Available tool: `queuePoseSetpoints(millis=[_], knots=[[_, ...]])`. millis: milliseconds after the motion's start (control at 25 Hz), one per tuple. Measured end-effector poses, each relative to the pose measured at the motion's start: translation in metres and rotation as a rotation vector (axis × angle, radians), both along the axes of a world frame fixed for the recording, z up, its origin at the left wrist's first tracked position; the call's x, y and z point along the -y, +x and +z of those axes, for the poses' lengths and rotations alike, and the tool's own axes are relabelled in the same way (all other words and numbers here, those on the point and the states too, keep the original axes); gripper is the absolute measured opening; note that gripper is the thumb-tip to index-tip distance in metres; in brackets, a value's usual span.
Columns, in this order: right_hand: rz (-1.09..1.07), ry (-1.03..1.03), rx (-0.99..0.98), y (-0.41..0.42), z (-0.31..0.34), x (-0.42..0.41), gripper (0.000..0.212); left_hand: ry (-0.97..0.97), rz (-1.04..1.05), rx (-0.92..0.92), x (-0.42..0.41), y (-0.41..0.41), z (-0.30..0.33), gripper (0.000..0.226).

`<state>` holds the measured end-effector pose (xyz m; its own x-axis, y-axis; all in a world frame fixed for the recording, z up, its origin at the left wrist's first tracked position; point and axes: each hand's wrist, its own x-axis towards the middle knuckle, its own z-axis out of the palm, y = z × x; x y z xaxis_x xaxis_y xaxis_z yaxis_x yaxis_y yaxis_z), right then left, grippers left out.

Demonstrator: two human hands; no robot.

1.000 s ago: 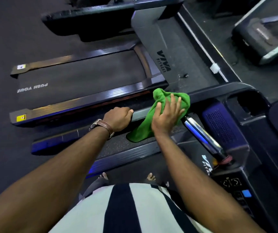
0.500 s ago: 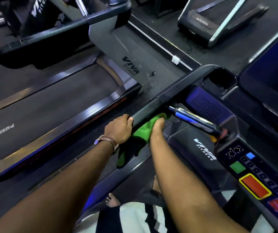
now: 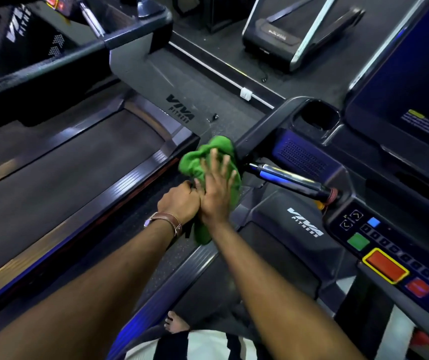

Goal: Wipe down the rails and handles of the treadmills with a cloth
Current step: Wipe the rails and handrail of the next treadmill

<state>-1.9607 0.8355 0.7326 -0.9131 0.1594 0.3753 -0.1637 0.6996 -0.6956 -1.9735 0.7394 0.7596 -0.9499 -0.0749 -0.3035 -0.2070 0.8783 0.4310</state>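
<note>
The cloth is pressed onto the rail under the flat, spread right hand; the fisted left hand is closed around the rail beside it.

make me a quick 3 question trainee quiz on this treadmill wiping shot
1. True or false: the right hand lies open on the green cloth with its fingers spread.
2. Which wrist wears the brown-strapped watch? A) left B) right
3. Fill in: the chrome handle juts out from the console toward the ____.

Key
1. True.
2. A: the left hand is closed in a fist beside the right hand.
3. Cloth.
</note>
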Motion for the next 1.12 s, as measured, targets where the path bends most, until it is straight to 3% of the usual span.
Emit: queuePoseSetpoints(millis=[80,240,400,440,520,680,800,960,1080,1120], knots=[[0.195,0.261,-0.069,-0.029,0.005,-0.034,0.037,0.002,0.006,0.019,-0.005,-0.008,0.001,0.043],[-0.070,0.268,0.255,-0.076,0.030,-0.081,0.040,0.053,-0.043,0.012,-0.023,-0.025,0.006,0.043],[0.320,0.597,0.103,-0.082,0.023,-0.095,0.043,0.018,-0.052,-0.012,-0.040,-0.038,0.005,0.045],[0.268,0.630,0.164,-0.093,0.028,-0.098,0.042,0.010,-0.058,-0.022,-0.042,-0.041,0.004,0.044],[0.040,0.575,0.333,-0.110,0.039,-0.097,0.042,0.009,-0.063,-0.020,-0.048,-0.050,0.002,0.042],[0.299,0.700,0.224,-0.124,0.037,-0.116,0.043,0.018,-0.041,0.006,-0.068,-0.068,0.004,0.046],[0.046,0.617,0.320,-0.149,0.050,-0.142,0.042,0.023,-0.031,-0.007,-0.082,-0.078,0.006,0.041],[0.369,0.731,0.222,-0.159,0.040,-0.166,0.040,0.055,0.004,0.001,-0.100,-0.093,0.012,0.044],[0.068,0.707,0.374,-0.190,0.052,-0.194,0.040,0.031,-0.031,-0.015,-0.110,-0.101,0.012,0.046],[0.078,0.703,0.438,-0.193,0.054,-0.191,0.042,0.012,-0.043,-0.015,-0.114,-0.102,0.012,0.046]])
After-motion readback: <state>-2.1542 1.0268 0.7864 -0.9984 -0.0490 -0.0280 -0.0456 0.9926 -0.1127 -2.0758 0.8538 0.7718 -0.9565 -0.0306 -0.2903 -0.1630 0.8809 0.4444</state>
